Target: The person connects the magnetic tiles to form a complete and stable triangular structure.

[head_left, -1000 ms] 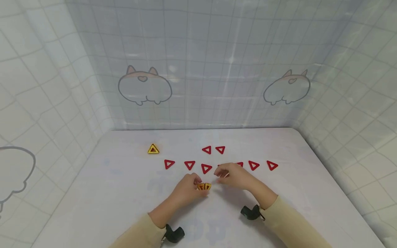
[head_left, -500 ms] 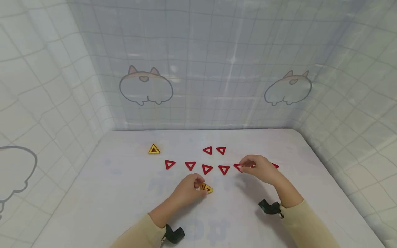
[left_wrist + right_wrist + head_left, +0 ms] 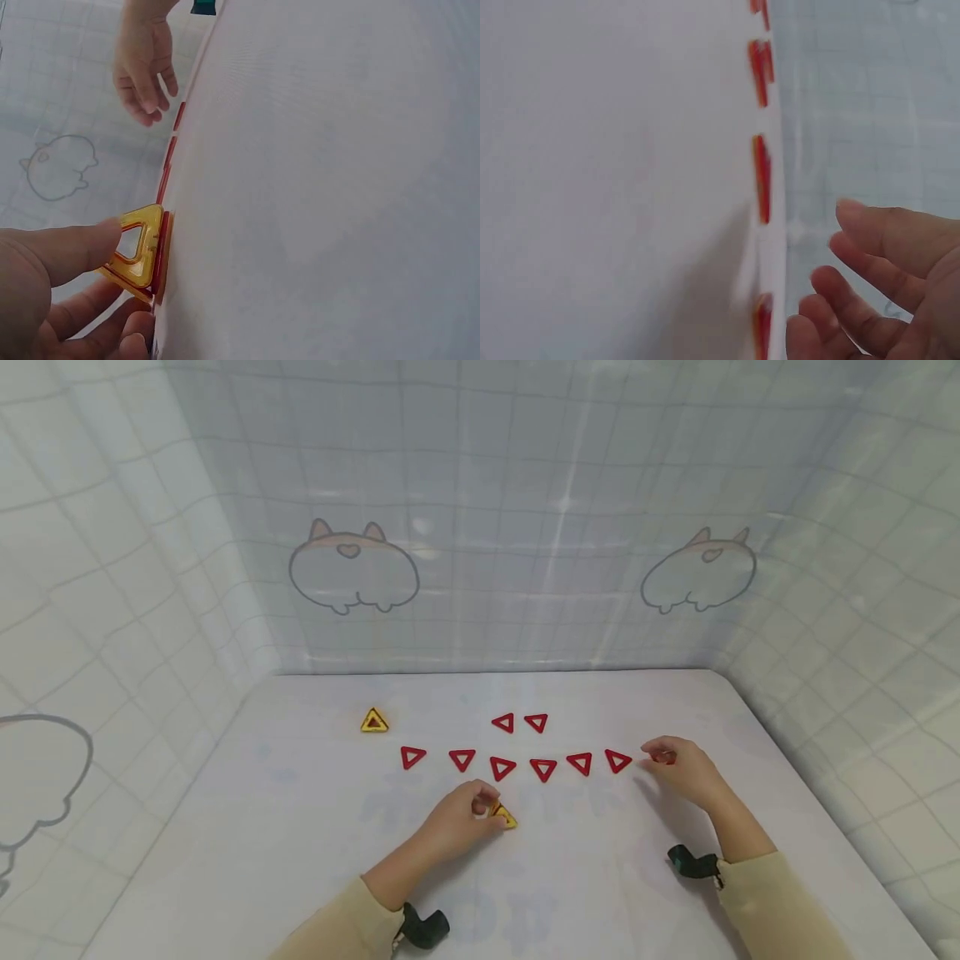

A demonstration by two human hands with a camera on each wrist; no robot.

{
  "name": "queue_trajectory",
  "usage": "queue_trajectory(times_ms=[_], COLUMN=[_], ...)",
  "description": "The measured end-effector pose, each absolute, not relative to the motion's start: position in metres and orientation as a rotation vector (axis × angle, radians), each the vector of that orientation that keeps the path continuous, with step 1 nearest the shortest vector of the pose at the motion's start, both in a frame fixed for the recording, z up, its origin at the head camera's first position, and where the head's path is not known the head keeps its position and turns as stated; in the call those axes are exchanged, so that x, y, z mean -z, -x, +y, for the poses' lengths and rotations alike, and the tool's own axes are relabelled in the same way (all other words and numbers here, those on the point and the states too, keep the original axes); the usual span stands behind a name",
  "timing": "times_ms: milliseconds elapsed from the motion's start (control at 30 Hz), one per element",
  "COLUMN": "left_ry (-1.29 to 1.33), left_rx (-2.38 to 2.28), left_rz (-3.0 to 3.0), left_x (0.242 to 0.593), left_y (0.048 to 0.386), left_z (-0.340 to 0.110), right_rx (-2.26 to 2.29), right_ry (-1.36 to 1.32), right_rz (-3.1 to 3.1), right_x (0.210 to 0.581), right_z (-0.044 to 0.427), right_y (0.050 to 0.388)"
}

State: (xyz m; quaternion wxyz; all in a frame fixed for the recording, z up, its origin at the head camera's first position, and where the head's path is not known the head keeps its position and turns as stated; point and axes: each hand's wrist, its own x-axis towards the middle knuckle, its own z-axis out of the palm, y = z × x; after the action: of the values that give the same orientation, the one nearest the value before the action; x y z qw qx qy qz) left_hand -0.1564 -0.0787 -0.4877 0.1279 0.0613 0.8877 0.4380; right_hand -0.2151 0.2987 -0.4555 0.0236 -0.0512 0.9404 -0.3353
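My left hand (image 3: pixel 463 814) pinches a small cluster of joined yellow triangle tiles (image 3: pixel 140 244) with open centres, standing at the table surface. In the left wrist view the thumb lies on the near tile, and a red edge shows beside it. My right hand (image 3: pixel 682 768) hovers at the right end of a row of red triangle tiles (image 3: pixel 617 761), with relaxed, slightly bent fingers and nothing between them. The rightmost red tile (image 3: pixel 763 328) is mostly hidden behind this hand in the head view.
A yellow triangle piece (image 3: pixel 374 721) sits at the back left. Two red triangles (image 3: pixel 536 722) lie behind the front row. White grid-patterned sheeting (image 3: pixel 480 527) rises behind the table and along both sides.
My right hand has moved rightward along the red row, from near the middle to its right end. The yellow tiles in my left hand have turned slightly; that hand has barely moved.
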Motion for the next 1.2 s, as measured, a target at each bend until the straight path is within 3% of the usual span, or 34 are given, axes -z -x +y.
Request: queue_trajectory(times_ms=[500, 1200], left_ry=[-0.335, -0.364], left_rx=[-1.305, -1.3], left_rz=[2.498, 2.436], left_x=[0.482, 0.483], left_y=[0.16, 0.172], left_z=[-0.085, -0.091], right_rx=[0.981, 0.938], right_ry=[0.041, 0.112], right_rz=[2.843, 2.753], right_x=[0.463, 0.464], right_z=[0.327, 0.33], right_y=[0.228, 0.239])
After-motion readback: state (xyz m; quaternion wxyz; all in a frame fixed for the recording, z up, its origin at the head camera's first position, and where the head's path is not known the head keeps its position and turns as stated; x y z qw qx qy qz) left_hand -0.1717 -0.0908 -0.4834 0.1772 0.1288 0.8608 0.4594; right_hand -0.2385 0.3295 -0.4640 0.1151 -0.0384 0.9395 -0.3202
